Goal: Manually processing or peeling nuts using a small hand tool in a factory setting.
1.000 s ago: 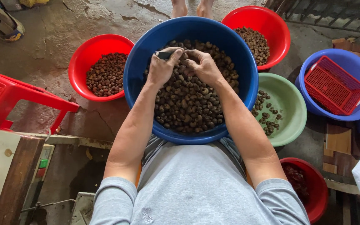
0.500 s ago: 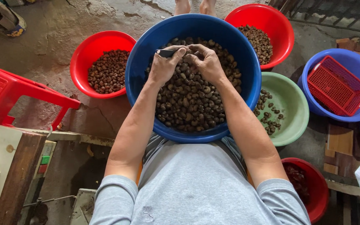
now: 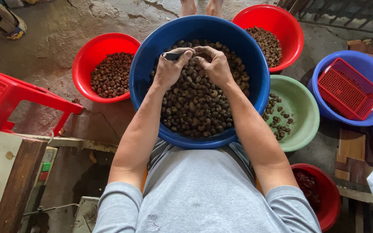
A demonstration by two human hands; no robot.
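A large blue basin (image 3: 247, 60) rests on my lap, heaped with dark brown nuts (image 3: 195, 103). Over the far half of the heap, my left hand (image 3: 169, 69) is closed around a small dark tool (image 3: 171, 56) whose end sticks out to the left. My right hand (image 3: 214, 64) is curled right beside it, fingertips meeting the left hand's; it pinches something small, most likely a nut, mostly hidden by the fingers.
Red basins with nuts stand at left (image 3: 87, 56) and back right (image 3: 290, 30). A green bowl (image 3: 303, 103) holds a few nuts. A blue basin (image 3: 368, 60) holds a red basket (image 3: 348, 88). Red stool (image 3: 5, 97) left, another person's bare feet (image 3: 199, 6) at top.
Both hands stay together over the nuts, shifting only slightly. The view has drifted a little; the basins have not moved.
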